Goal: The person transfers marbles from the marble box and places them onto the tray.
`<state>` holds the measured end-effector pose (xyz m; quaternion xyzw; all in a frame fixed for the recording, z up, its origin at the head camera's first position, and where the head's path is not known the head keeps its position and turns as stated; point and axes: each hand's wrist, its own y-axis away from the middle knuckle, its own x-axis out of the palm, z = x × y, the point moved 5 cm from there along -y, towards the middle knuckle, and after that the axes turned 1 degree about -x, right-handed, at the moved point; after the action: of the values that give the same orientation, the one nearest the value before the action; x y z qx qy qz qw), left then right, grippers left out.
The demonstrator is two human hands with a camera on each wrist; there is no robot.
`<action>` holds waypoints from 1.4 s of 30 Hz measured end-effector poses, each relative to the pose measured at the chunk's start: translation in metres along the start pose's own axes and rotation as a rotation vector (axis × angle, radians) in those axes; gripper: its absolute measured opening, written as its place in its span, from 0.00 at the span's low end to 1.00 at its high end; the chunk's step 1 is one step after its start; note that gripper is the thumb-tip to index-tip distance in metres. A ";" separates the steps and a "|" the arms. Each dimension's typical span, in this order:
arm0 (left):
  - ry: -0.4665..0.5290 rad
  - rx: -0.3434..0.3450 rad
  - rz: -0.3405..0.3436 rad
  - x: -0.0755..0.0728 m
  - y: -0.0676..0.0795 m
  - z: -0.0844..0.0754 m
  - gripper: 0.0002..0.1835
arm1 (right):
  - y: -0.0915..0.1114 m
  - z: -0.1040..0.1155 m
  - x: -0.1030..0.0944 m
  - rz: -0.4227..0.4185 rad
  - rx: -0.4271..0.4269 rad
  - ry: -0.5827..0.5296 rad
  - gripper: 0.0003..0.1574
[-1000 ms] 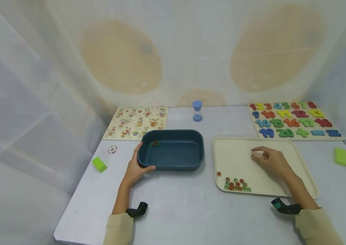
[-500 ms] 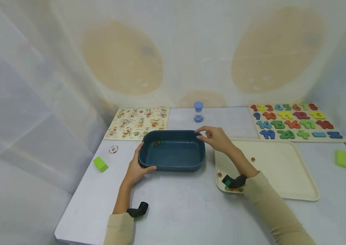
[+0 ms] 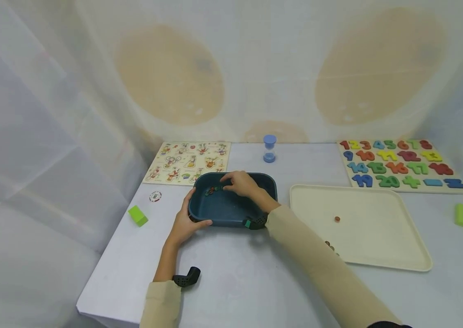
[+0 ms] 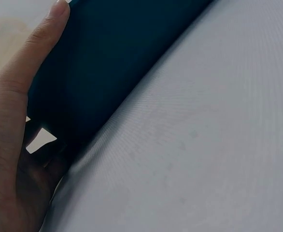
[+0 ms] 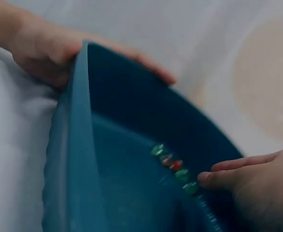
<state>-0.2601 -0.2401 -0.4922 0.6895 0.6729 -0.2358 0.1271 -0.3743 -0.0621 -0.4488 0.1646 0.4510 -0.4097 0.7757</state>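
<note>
My left hand (image 3: pixel 183 225) grips the left end of a dark blue rectangular basin (image 3: pixel 223 218), thumb along its front wall. In the left wrist view the thumb (image 4: pixel 40 38) presses the basin's side (image 4: pixel 107 43). Reaching over the basin's right side, my right hand (image 3: pixel 243 184) is inside it near the back wall. Its thumb and index finger are apart, beside a short row of green and reddish glass marbles (image 5: pixel 176 165). In the right wrist view the fingertips nearly meet the nearest green marble (image 5: pixel 191 187); nothing shows between them.
A cream tray (image 3: pixel 379 200) at right holds a lone orange marble (image 3: pixel 337 219) and others partly hidden by my right sleeve. Behind are a number puzzle (image 3: pixel 397 166), a picture board (image 3: pixel 188 161) and a blue sand timer (image 3: pixel 270 149). Green blocks (image 3: pixel 137 215) flank both sides.
My right hand has moved left from over the cream tray, across the basin's right rim, down to the marbles inside. My left hand keeps its grip on the basin.
</note>
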 end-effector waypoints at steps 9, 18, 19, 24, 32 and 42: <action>0.003 0.007 0.003 0.001 -0.005 -0.001 0.57 | -0.008 -0.011 0.016 0.035 0.082 0.039 0.16; 0.017 0.008 0.022 0.005 -0.007 -0.002 0.56 | 0.004 -0.010 0.001 -0.029 0.009 -0.007 0.12; 0.019 0.005 0.024 0.005 -0.007 -0.002 0.56 | 0.009 -0.008 -0.005 -0.048 -0.016 -0.037 0.12; 0.010 -0.005 0.024 0.007 -0.005 -0.001 0.56 | 0.056 -0.004 -0.047 -0.149 -0.124 -0.184 0.14; 0.000 -0.019 -0.002 0.004 -0.002 0.001 0.57 | 0.164 -0.057 -0.113 -0.331 -0.015 -0.089 0.14; 0.003 -0.009 -0.010 0.000 0.001 0.000 0.57 | 0.261 -0.151 -0.112 -0.295 0.313 0.095 0.18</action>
<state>-0.2588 -0.2405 -0.4925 0.6858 0.6777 -0.2322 0.1279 -0.2844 0.2462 -0.4665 0.2342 0.4371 -0.5757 0.6501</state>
